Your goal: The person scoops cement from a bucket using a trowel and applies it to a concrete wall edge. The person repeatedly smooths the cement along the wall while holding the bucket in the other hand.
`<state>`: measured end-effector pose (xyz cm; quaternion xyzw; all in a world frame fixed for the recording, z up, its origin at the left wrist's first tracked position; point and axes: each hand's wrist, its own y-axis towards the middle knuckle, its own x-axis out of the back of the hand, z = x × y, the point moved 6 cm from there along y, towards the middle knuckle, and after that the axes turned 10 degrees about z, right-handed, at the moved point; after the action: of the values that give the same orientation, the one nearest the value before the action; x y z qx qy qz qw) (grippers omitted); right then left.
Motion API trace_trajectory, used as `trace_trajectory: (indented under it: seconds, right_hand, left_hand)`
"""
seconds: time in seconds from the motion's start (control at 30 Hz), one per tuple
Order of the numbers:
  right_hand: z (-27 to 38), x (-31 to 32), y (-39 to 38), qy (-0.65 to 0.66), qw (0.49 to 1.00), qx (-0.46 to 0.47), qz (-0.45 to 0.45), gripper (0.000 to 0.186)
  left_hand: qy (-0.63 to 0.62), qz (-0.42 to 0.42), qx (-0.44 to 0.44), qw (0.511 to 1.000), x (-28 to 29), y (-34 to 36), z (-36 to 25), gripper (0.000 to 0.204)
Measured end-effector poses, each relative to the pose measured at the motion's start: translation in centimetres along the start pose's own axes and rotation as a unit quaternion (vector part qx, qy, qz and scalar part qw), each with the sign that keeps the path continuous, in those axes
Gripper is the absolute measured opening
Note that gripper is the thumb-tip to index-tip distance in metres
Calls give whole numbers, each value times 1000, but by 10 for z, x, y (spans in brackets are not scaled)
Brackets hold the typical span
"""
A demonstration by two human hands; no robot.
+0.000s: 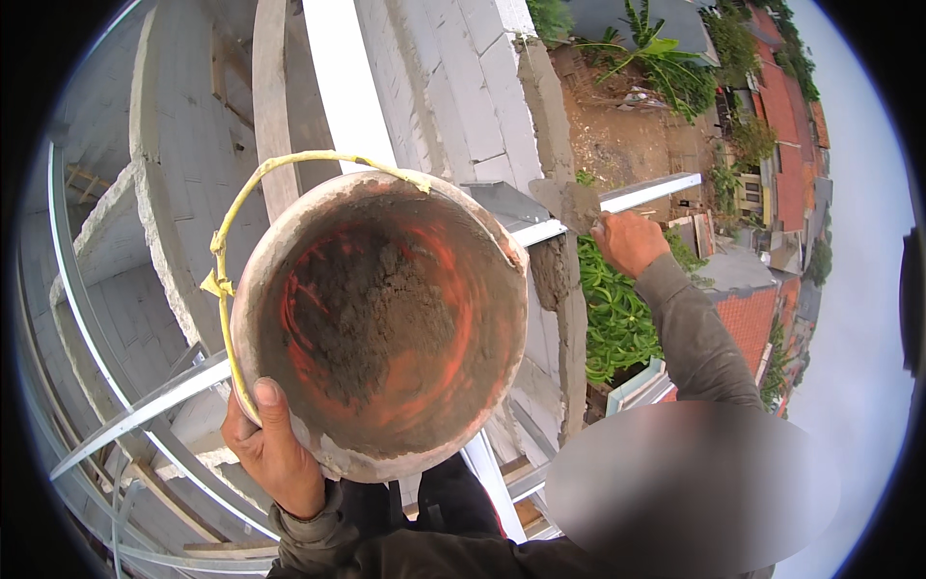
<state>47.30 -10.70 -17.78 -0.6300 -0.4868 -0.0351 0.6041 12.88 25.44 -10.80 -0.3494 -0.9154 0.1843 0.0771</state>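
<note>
**Left hand grips mortar bucket; right hand near block wall**

The left hand [275, 449] clasps the lower-left rim of a bucket [502, 357], thumb over the edge. The bucket is in front of the person's body, its mouth facing up, with grey mortar [376, 309] inside. A yellow handle [218, 283] loops outside the rim. The right hand [632, 241] is curled near a pale block wall [463, 87], just beside a silvery metal strip [656, 191]; whether it holds anything, I cannot tell.
</note>
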Motion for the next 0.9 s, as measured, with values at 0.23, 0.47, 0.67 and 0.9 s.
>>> trace_trajectory:
  seconds: [0.23,0.47,0.67,0.9]
  right_hand:
    - [-50,71,6,575,811,94,45,44]
    - [-88,126,204,546,835,57,-52,41]
    - [-84,44,158,554,830,-18,63,37]
    - [-80,-60,23,523,851,-24,42,42]
  left_hand:
    - [25,14,-19,999,5,0,-3,46]
    - [13,-10,-32,999,-3,-10,0,40]
    - [22,-17,-17,999,5,-12,4,41]
    - [24,-47,-15,998,1,-12,4,42]
